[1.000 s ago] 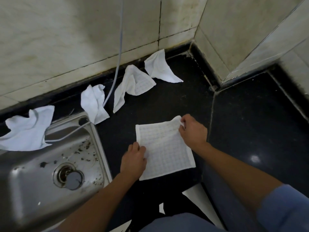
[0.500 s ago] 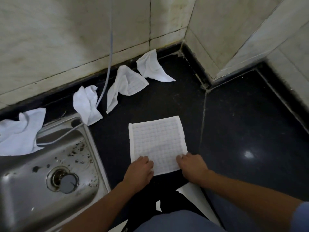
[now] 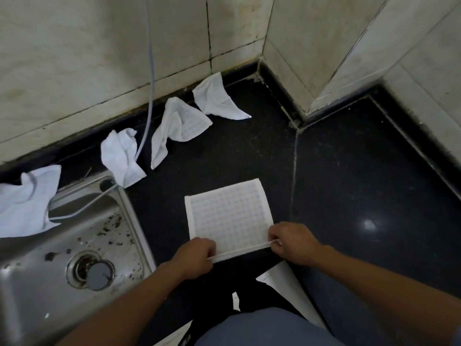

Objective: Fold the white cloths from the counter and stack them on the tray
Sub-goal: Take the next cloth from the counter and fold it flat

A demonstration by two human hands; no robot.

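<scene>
A white waffle-weave cloth (image 3: 228, 213) lies spread flat on the black counter (image 3: 349, 183) in front of me. My left hand (image 3: 193, 258) pinches its near left corner and my right hand (image 3: 291, 243) pinches its near right corner, and the near edge is lifted a little off the counter. Several crumpled white cloths lie along the back wall: one (image 3: 217, 98) near the corner, one (image 3: 174, 128) left of it, one (image 3: 122, 158) by the sink, and one (image 3: 25, 201) on the sink's far left rim. No tray can be made out.
A steel sink (image 3: 62, 258) with a drain plug (image 3: 99, 274) and dark specks fills the lower left. A grey hose (image 3: 149, 71) runs down the tiled wall into it. White paper pieces (image 3: 287, 285) lie at the counter's near edge. Tiled walls close the back and right.
My right hand came from the cloth's far right corner to its near right corner. Both hands now pinch the near corners and have raised the near edge.
</scene>
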